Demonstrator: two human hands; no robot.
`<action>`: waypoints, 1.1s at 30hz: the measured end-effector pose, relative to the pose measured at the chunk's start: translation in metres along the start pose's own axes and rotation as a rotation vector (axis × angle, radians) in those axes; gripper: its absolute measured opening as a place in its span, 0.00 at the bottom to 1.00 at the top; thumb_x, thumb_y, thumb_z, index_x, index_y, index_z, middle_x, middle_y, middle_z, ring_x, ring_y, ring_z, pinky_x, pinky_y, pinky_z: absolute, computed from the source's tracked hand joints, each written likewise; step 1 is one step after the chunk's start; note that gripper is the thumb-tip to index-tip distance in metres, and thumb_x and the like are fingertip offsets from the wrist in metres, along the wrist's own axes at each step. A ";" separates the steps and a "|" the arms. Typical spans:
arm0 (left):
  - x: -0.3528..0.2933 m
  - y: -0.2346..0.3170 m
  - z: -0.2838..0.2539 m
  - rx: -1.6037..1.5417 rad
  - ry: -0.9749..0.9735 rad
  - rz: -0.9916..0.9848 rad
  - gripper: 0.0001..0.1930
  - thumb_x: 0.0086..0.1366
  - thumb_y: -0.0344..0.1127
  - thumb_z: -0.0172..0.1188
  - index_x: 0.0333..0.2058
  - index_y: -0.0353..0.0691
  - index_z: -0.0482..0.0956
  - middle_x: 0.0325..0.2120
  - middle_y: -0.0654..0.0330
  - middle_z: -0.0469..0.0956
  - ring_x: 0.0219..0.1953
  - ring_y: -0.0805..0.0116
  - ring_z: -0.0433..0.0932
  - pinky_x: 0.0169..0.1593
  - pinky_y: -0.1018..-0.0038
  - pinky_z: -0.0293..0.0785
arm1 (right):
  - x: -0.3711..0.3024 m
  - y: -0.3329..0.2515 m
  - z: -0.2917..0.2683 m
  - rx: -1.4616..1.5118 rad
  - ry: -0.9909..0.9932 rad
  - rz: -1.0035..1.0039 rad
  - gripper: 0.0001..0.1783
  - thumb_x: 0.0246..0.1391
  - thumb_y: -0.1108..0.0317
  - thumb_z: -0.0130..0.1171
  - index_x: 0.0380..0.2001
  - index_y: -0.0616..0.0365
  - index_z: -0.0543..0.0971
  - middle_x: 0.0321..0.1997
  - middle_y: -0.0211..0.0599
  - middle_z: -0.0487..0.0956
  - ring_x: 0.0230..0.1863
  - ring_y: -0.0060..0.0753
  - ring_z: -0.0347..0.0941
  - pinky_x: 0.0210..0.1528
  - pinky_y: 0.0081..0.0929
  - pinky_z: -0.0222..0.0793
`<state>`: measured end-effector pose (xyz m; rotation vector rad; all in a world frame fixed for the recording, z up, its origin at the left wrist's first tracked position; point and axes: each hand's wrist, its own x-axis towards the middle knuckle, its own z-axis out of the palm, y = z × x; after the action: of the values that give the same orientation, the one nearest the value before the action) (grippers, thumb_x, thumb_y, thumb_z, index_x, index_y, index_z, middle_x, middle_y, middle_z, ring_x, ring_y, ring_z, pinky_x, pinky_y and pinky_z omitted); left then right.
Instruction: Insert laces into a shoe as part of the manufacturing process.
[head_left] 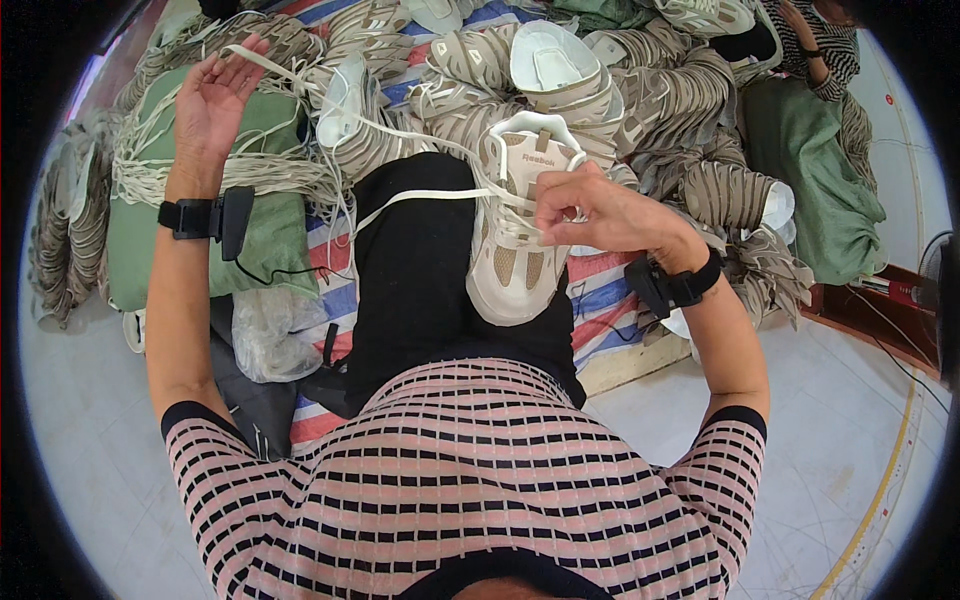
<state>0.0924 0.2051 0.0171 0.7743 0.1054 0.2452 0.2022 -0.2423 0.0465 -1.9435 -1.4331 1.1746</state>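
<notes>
A beige and off-white shoe upper (518, 285) lies across my black-trousered lap, its toe toward me. A cream shoelace (425, 133) runs partly through its eyelets. My right hand (605, 210) is closed in a pinch at the upper's right eyelet edge; the fingertips cover whatever lace is there. Raised at the far left, my left hand (215, 105) has the shoelace caught at its fingers, palm showing. The lace stretches from there down to the upper, and another length loops left across my lap.
A green sack (150, 255) on the left bears a bundle of cream laces (250, 175). Stacked shoe uppers (690, 95) crowd the striped sheet (605, 300) ahead. Another green sack (815, 180) stands at right, near another person (825, 50). A clear plastic bag (275, 335) lies left of my lap.
</notes>
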 end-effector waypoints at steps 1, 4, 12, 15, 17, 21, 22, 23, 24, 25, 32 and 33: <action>0.003 -0.003 -0.002 -0.004 0.001 0.001 0.11 0.65 0.32 0.45 0.26 0.33 0.70 0.48 0.42 0.72 0.52 0.51 0.71 0.62 0.58 0.62 | -0.002 0.003 -0.001 -0.002 -0.003 0.003 0.07 0.45 0.69 0.61 0.25 0.57 0.74 0.29 0.28 0.69 0.35 0.25 0.66 0.46 0.31 0.56; 0.010 -0.009 -0.009 -0.001 0.256 0.078 0.11 0.65 0.32 0.46 0.23 0.35 0.66 0.33 0.49 0.75 0.36 0.59 0.75 0.51 0.66 0.71 | -0.007 0.016 0.005 0.191 0.185 -0.159 0.06 0.44 0.74 0.61 0.26 0.60 0.73 0.30 0.31 0.71 0.35 0.27 0.68 0.43 0.28 0.61; 0.037 0.048 -0.066 0.180 0.343 0.188 0.10 0.65 0.30 0.45 0.23 0.40 0.62 0.17 0.65 0.55 0.17 0.75 0.53 0.22 0.79 0.51 | 0.005 0.049 0.086 -0.410 1.287 -0.208 0.13 0.39 0.82 0.60 0.31 0.59 0.73 0.26 0.38 0.72 0.21 0.38 0.70 0.23 0.27 0.67; 0.060 0.078 -0.090 0.380 0.577 0.287 0.09 0.65 0.28 0.43 0.23 0.40 0.62 0.15 0.66 0.54 0.16 0.74 0.52 0.21 0.78 0.52 | 0.011 0.056 0.106 -0.313 1.377 -0.120 0.13 0.38 0.83 0.58 0.29 0.60 0.70 0.25 0.38 0.72 0.22 0.36 0.69 0.24 0.27 0.66; 0.062 0.123 -0.118 0.665 0.683 0.427 0.10 0.65 0.27 0.43 0.23 0.39 0.62 0.15 0.67 0.54 0.16 0.73 0.53 0.20 0.78 0.53 | 0.014 0.062 0.124 -0.139 1.417 -0.045 0.11 0.38 0.83 0.56 0.28 0.61 0.69 0.25 0.38 0.71 0.23 0.35 0.69 0.26 0.25 0.66; 0.052 0.170 -0.155 0.640 0.531 0.364 0.11 0.66 0.28 0.43 0.23 0.39 0.62 0.15 0.67 0.53 0.18 0.74 0.53 0.21 0.77 0.53 | 0.013 0.062 0.128 0.021 1.394 -0.091 0.09 0.42 0.81 0.55 0.28 0.61 0.69 0.25 0.36 0.70 0.25 0.30 0.70 0.28 0.22 0.65; 0.045 0.178 -0.154 0.550 0.466 0.300 0.11 0.66 0.28 0.43 0.23 0.39 0.62 0.15 0.67 0.53 0.19 0.74 0.54 0.22 0.77 0.54 | 0.010 0.059 0.125 0.022 1.395 -0.100 0.09 0.42 0.81 0.55 0.28 0.61 0.69 0.25 0.36 0.70 0.25 0.30 0.70 0.28 0.22 0.65; 0.035 0.188 -0.151 0.464 0.403 0.240 0.11 0.67 0.28 0.43 0.22 0.39 0.62 0.15 0.67 0.53 0.19 0.74 0.54 0.23 0.77 0.54 | 0.005 0.056 0.120 0.280 1.309 -0.015 0.08 0.43 0.81 0.56 0.29 0.61 0.69 0.25 0.36 0.71 0.26 0.29 0.70 0.29 0.22 0.66; 0.025 0.198 -0.145 0.381 0.335 0.181 0.12 0.67 0.28 0.43 0.22 0.39 0.62 0.16 0.67 0.53 0.20 0.75 0.54 0.24 0.77 0.54 | 0.001 0.052 0.113 0.532 1.208 0.068 0.08 0.44 0.80 0.56 0.29 0.61 0.70 0.26 0.36 0.72 0.27 0.29 0.70 0.30 0.22 0.66; 0.038 0.158 -0.122 0.306 0.336 0.186 0.12 0.67 0.28 0.44 0.22 0.39 0.64 0.16 0.67 0.55 0.20 0.73 0.55 0.26 0.77 0.56 | -0.006 0.052 0.104 0.498 1.209 0.125 0.08 0.47 0.78 0.58 0.31 0.62 0.71 0.27 0.35 0.74 0.29 0.30 0.71 0.33 0.22 0.67; -0.043 -0.022 0.174 1.172 -0.265 0.186 0.07 0.61 0.33 0.53 0.31 0.36 0.77 0.38 0.63 0.75 0.44 0.70 0.73 0.51 0.73 0.67 | 0.020 -0.032 0.013 -0.030 1.008 -0.390 0.24 0.51 0.66 0.61 0.52 0.61 0.72 0.47 0.45 0.74 0.43 0.33 0.70 0.48 0.28 0.66; -0.052 -0.046 0.199 1.311 -0.417 0.460 0.08 0.61 0.34 0.54 0.29 0.35 0.75 0.37 0.62 0.75 0.44 0.70 0.73 0.50 0.73 0.67 | 0.026 -0.047 0.014 -0.038 1.016 -0.412 0.24 0.51 0.66 0.61 0.52 0.61 0.72 0.47 0.45 0.74 0.43 0.33 0.70 0.48 0.28 0.66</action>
<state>0.0873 0.0250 0.1265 2.1440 -0.3571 0.4450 0.1675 -0.2035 0.0650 -1.7053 -1.1539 -0.0740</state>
